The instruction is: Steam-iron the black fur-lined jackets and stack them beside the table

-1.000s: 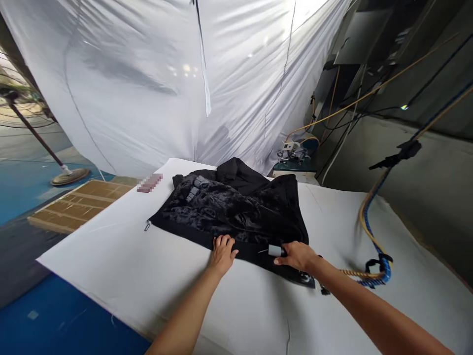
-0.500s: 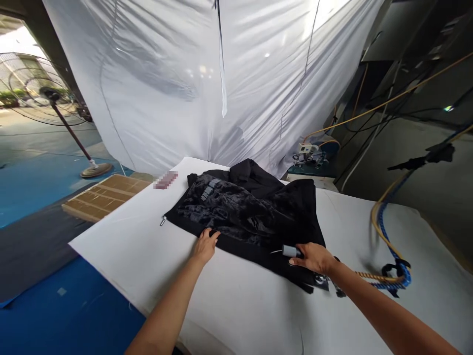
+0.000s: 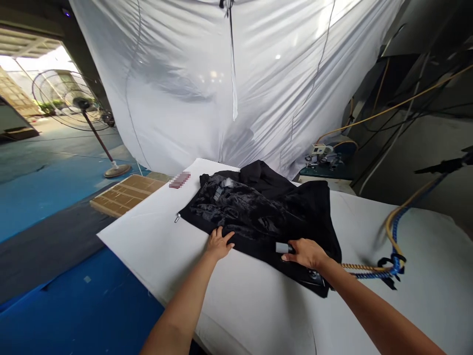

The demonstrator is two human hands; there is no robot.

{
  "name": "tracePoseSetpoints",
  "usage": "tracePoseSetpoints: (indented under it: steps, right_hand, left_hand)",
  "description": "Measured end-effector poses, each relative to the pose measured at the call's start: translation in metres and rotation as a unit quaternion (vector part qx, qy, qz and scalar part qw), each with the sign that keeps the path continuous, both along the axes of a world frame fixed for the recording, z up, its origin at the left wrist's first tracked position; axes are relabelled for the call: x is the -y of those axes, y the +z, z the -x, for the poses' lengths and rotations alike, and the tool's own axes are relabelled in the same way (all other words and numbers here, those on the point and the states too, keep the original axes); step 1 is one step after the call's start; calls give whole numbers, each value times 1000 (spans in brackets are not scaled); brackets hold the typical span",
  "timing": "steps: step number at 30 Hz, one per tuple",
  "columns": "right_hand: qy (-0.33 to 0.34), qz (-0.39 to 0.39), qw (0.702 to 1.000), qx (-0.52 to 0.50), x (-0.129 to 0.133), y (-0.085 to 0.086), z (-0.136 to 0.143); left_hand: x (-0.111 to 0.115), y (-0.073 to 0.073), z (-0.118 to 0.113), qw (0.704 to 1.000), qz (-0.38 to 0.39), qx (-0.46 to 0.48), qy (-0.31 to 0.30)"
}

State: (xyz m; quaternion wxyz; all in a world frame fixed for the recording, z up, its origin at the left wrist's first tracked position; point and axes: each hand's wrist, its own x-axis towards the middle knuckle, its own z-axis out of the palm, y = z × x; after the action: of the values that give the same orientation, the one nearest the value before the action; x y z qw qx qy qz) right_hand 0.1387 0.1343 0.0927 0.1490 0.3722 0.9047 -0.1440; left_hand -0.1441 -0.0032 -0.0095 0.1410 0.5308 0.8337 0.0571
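Observation:
A black garment (image 3: pixel 258 212) with a shiny plush inner side lies spread on the white table (image 3: pixel 148 236). My left hand (image 3: pixel 220 243) rests with spread fingers on the garment's near edge. Over the near right part of the garment, my right hand (image 3: pixel 305 252) is wrapped round the dark handle of a tool with a grey cylindrical end (image 3: pixel 282 248), which points left. A metal zipper pull (image 3: pixel 177 217) sticks out at the garment's left corner. Grey label-like strips (image 3: pixel 219 193) lie on the plush, beside a small whitish patch (image 3: pixel 227 183).
Yellow and blue hoses (image 3: pixel 394 231) run down to the table's right side. A white sheet (image 3: pixel 177 113) hangs behind. At the left are a cardboard box (image 3: pixel 127 195) and a standing fan (image 3: pixel 94 130). A small machine (image 3: pixel 323 154) sits behind the table.
The view has shifted, so the scene sits further right. My right hand and the tool have moved left along the garment's near edge. My left hand's fingers are spread wider.

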Motion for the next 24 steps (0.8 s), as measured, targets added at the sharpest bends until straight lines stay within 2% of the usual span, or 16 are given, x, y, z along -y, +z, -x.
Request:
tracePoseSetpoints:
  steps: [6, 12, 19, 24]
  right_hand:
    - [-21, -5, 1000, -15, 10, -7, 35]
    - [-34, -2, 999, -24, 25, -9, 76]
    - [-54, -21, 998, -7, 40, -9, 132]
    - [-57, -29, 998, 13, 48, -5, 175]
  left_hand:
    - [-1, 5, 4, 1000, -9, 11, -10]
    - [0, 0, 20, 998, -52, 23, -35]
    - [3, -16, 68, 982, -110, 98, -119]
    - [6, -24, 109, 970, -158, 162, -92]
